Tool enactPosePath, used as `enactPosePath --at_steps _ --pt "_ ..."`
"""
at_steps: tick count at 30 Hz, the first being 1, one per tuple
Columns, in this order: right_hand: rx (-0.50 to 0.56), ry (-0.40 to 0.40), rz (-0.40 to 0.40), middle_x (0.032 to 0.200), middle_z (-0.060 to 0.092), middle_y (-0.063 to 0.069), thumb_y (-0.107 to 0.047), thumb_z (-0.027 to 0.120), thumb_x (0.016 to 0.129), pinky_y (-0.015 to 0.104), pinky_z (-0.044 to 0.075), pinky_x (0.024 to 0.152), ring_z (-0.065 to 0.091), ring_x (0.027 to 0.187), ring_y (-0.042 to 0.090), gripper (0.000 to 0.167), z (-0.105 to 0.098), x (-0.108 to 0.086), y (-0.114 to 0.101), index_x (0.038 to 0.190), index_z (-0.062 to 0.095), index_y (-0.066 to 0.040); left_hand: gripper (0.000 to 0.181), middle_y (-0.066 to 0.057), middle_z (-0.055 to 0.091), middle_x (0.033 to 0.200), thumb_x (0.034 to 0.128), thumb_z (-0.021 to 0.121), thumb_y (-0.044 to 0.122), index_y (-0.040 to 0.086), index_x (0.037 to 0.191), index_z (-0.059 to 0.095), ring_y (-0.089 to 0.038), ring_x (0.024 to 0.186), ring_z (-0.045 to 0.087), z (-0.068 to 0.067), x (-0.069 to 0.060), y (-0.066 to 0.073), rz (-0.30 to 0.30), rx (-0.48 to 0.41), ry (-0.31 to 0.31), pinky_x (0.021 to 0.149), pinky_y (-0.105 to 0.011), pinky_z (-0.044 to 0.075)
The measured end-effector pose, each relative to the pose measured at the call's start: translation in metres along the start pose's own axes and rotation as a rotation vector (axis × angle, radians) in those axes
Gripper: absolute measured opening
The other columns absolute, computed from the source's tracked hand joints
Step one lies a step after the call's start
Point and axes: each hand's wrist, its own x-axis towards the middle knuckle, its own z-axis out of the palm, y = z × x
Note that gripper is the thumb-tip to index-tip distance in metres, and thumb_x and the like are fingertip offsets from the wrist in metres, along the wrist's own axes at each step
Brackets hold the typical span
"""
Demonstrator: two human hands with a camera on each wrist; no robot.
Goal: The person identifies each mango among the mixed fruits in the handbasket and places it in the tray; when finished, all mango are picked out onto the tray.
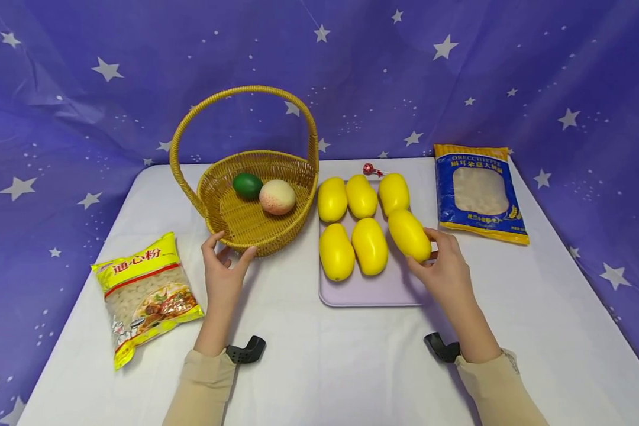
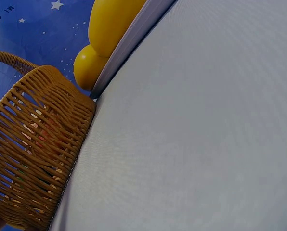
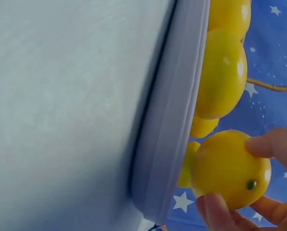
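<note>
At the tray's right side, my right hand (image 1: pixel 448 272) grips a yellow mango (image 1: pixel 407 234) between thumb and fingers. In the right wrist view this mango (image 3: pixel 225 166) shows a small green stem spot. Several more mangoes (image 1: pixel 336 253) lie in two rows on the pale purple tray (image 1: pixel 373 297). My left hand (image 1: pixel 223 281) touches the front rim of a wicker basket (image 1: pixel 252 228), thumb and fingers spread apart. Inside the basket are a dark green oval fruit (image 1: pixel 247 186) and a cream and pink peach (image 1: pixel 277 197). Most of the left hand lies outside the left wrist view.
A yellow pasta bag (image 1: pixel 151 299) lies left of the basket. On the far right is a blue orecchiette bag (image 1: pixel 479 192). Behind the tray sits a red-wrapped lollipop (image 1: pixel 369 170). The basket's tall handle (image 1: pixel 252 90) arches upward; a starry curtain (image 1: pixel 378 77) hangs behind the white table (image 1: pixel 293 355).
</note>
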Motion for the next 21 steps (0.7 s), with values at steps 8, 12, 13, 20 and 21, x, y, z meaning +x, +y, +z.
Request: enactPosePath --at_steps 8,12,13,20,21 --pt "-0.146 -0.086 0.011 0.126 0.044 0.025 -0.02 0.072 0.082 0.061 0.046 0.083 0.054 0.103 0.044 0.064 0.002 0.003 -0.004 0.135 0.045 0.003 0.068 -0.013 0.026 0.149 0.0884 0.072 0.019 0.004 0.14 0.032 -0.037 0.126 0.043 -0.001 0.005 -0.012 0.021 -0.018 0.001 0.104 -0.053 0.032" --pt "-0.168 -0.101 0.02 0.126 0.043 0.025 -0.019 0.072 0.082 0.062 0.045 0.086 0.053 0.105 0.045 0.064 0.003 0.004 -0.006 0.135 0.045 0.003 0.071 -0.005 0.028 0.148 0.086 0.075 0.028 0.011 0.141 0.033 -0.031 0.125 0.044 0.0 0.013 -0.034 0.026 -0.015 0.016 0.104 -0.05 0.034" --pt "-0.172 -0.102 0.02 0.125 0.043 0.025 -0.019 0.072 0.082 0.061 0.045 0.086 0.053 0.105 0.045 0.064 0.003 0.004 -0.007 0.135 0.045 0.003 0.072 -0.003 0.028 0.148 0.085 0.076 0.03 0.013 0.141 0.033 -0.03 0.125 0.045 0.0 0.015 -0.04 0.026 -0.014 0.02 0.103 -0.048 0.035" --pt "-0.168 -0.127 0.039 0.127 0.042 0.026 -0.021 0.073 0.083 0.062 0.044 0.087 0.052 0.106 0.047 0.065 0.004 0.004 -0.005 0.136 0.044 0.003 0.072 -0.001 0.03 0.147 0.0837 0.076 0.034 0.017 0.139 0.035 -0.028 0.124 0.046 0.001 0.015 -0.041 0.025 0.001 0.034 0.103 -0.047 0.035" --pt "-0.158 -0.131 0.046 0.127 0.041 0.026 -0.022 0.074 0.083 0.062 0.044 0.087 0.053 0.105 0.047 0.066 0.004 0.004 -0.004 0.136 0.044 0.003 0.071 -0.001 0.03 0.147 0.0839 0.076 0.034 0.017 0.139 0.035 -0.028 0.124 0.046 0.001 0.015 -0.042 0.026 0.003 0.035 0.103 -0.047 0.035"
